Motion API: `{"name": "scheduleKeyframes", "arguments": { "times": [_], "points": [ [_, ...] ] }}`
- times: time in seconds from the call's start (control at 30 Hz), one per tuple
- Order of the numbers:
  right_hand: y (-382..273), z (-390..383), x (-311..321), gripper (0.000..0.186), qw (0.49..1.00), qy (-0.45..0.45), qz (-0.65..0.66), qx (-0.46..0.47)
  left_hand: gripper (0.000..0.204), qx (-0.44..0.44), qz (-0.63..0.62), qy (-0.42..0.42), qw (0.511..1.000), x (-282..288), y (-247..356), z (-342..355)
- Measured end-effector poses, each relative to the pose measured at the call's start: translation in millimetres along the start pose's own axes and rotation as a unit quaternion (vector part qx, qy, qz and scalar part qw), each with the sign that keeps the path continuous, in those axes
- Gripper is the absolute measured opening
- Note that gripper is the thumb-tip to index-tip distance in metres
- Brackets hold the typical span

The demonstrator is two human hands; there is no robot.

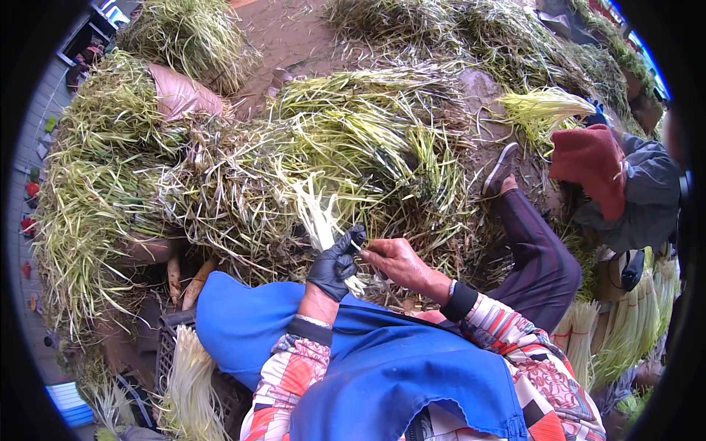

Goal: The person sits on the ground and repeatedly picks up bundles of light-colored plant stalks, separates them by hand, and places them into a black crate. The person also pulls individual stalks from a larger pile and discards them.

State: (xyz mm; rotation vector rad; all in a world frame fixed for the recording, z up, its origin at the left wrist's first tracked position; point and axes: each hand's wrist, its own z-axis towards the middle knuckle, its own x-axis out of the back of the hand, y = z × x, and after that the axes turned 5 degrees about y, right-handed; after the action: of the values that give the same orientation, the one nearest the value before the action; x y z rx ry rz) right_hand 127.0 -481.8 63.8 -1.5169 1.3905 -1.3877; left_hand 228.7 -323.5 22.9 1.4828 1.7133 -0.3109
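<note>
My left hand (335, 264), in a black glove, is wrapped round a small bunch of blanched chives (318, 220). Their pale stalks fan out above the fist, and the white ends poke out below it. Bare and coming in from the right, my right hand (401, 262) has thumb and forefinger pinched together close to the gloved fingertips. Whatever sits in that pinch is too small to make out. Just beyond both hands lies a broad heap of loose yellow-green chives (346, 136), mixed with dry leaves. A blue apron (412, 367) covers my lap beneath the hands.
At the right sits a co-worker in a red head covering (588, 162), near a loose chive bunch (548, 106). Tied bundles (636, 320) stand at the lower right. More pale chives (193, 382) rest by a dark crate (165, 349) at the lower left. Leafy heaps (88, 191) surround me.
</note>
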Motion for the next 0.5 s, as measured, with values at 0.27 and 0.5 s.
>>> {"name": "scheduleKeyframes", "arguments": {
  "times": [0.27,0.5],
  "points": [
    [-13.1,-37.2,18.6,0.033,0.996,0.0,0.087,-0.029,0.023,-0.065,0.023,0.076,0.995,6.2,4.7,1.8],
    [-54.7,-136.3,138.0,0.024,0.9,-0.094,0.426,0.014,0.019,-0.125,-0.024,0.144,0.981,28.0,27.3,6.6]
  ]
}}
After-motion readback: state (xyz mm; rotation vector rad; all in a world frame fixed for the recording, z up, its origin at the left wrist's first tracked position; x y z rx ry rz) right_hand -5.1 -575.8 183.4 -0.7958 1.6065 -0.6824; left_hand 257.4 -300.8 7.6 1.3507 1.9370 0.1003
